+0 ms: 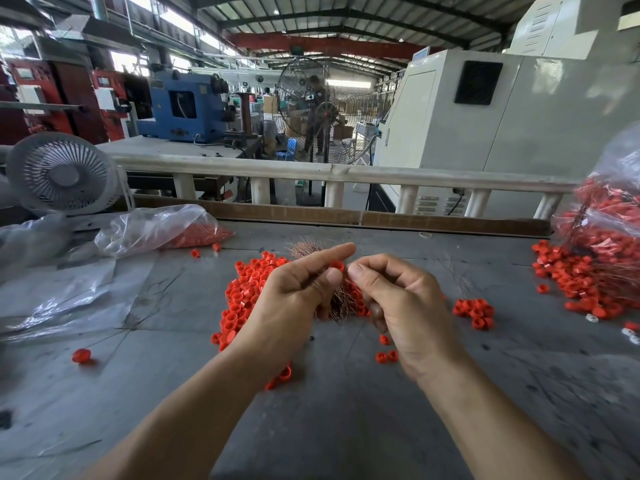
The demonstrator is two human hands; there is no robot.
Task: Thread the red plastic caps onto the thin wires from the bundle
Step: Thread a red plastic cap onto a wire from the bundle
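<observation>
Hands number two, both raised over the middle of the grey worktop (346, 427). Left hand (294, 292) pinches one red cap (337, 265) between thumb and outstretched forefinger, its lower fingers curled around the copper wire bundle (341, 299), whose far end fans out at 12 o'clock from the knuckles. Right hand (401, 299) sits just beside it at 3 o'clock, thumb and curled fingers pressed together at the cap's edge; whether a thin wire lies in that pinch is too fine to tell. Beneath and at 9 o'clock from the left hand lies the main heap of loose caps (242, 296), too many to count. One small cluster of caps (475, 311) rests at 3 o'clock from the right hand, three stray caps (386, 351) lie near its wrist, and a single cap on a wire (81, 355) lies far out at 8 o'clock. Two clear bags hold more caps: a slumped bag (156, 228) at 10 o'clock and a full bag (609, 216) at 2 o'clock, spilling onto the worktop. One white desk fan (62, 174) stands at the far left edge.
</observation>
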